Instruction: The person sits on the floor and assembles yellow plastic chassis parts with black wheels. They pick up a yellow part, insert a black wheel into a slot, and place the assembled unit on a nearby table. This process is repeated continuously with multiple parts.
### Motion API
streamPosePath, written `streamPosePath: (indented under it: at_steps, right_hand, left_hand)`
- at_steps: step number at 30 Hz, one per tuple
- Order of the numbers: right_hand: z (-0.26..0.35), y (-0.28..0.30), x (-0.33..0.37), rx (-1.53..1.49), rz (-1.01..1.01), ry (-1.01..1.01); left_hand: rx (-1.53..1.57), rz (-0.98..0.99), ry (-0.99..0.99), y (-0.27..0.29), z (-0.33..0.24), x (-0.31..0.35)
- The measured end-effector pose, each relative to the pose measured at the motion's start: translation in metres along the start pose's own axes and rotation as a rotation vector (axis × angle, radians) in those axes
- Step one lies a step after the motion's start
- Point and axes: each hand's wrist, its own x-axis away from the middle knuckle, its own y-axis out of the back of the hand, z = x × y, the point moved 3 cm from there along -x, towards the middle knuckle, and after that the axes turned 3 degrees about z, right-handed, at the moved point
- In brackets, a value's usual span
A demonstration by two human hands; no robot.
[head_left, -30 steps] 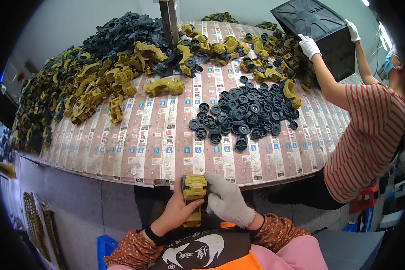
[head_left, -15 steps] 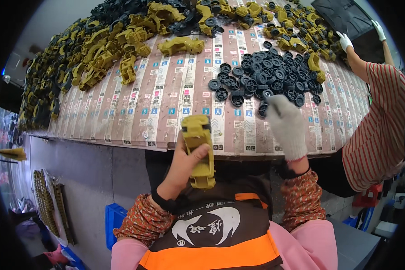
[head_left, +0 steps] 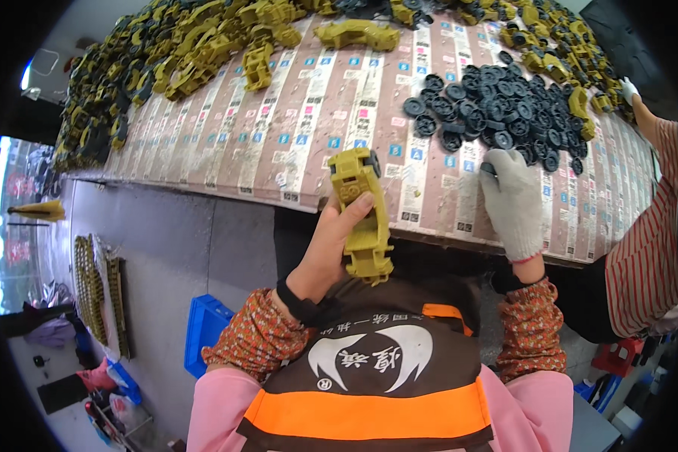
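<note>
My bare left hand (head_left: 331, 245) grips a yellow plastic toy car body (head_left: 360, 215), thumb laid across it. The body stands lengthwise in front of my apron, its hollow, slotted face showing. In a white knitted glove, my right hand (head_left: 514, 203) is closed over the table's near part. A small black wheel (head_left: 490, 169) shows at its fingertips. Just beyond the glove lies a heap of loose black toy wheels (head_left: 497, 109). Glove fabric hides part of the held wheel and most of the finger grip.
Printed cardboard strips cover the table (head_left: 226, 151). Heaped yellow car bodies (head_left: 203, 45) line its far left, and another pile (head_left: 554, 49) its far right. One single body (head_left: 358, 35) lies mid-table. A co-worker in a striped shirt (head_left: 648, 256) stands at right. A blue crate (head_left: 203, 331) sits below.
My right hand has drawn back from the edge of the wheel heap with a wheel at its fingertips. The car body is tilted differently in my left hand. The whole view has shifted.
</note>
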Motion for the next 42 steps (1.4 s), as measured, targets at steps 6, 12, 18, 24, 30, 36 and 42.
streamPosePath:
  at_steps: [6,12,18,24,30,36,42]
  right_hand:
    - [0.065,-0.013,0.041,-0.798,0.359,-0.248]
    - [0.096,-0.03,0.064,-0.812,0.264,-0.138]
    - [0.105,-0.026,0.068,-0.771,0.282,-0.063]
    - [0.107,-0.023,0.075,-0.772,0.283,-0.014]
    - [0.11,-0.031,0.081,-0.746,0.258,0.044]
    - [0.117,-0.022,0.073,-0.641,0.408,0.02]
    - [0.107,-0.026,0.048,-0.614,0.523,-0.141]
  left_hand:
    - [0.19,-0.046,-0.039,-0.003,0.003,-0.006]
    - [0.156,-0.017,-0.085,-0.012,0.003,-0.006]
    - [0.089,-0.055,-0.176,-0.008,0.006,-0.006]
    - [-0.002,-0.077,-0.342,-0.017,0.001,0.002]
    - [-0.106,-0.077,-0.43,-0.021,0.007,0.006]
    - [-0.093,-0.096,-0.467,-0.018,0.016,0.002]
    - [0.063,-0.043,-0.178,-0.018,0.002,-0.013]
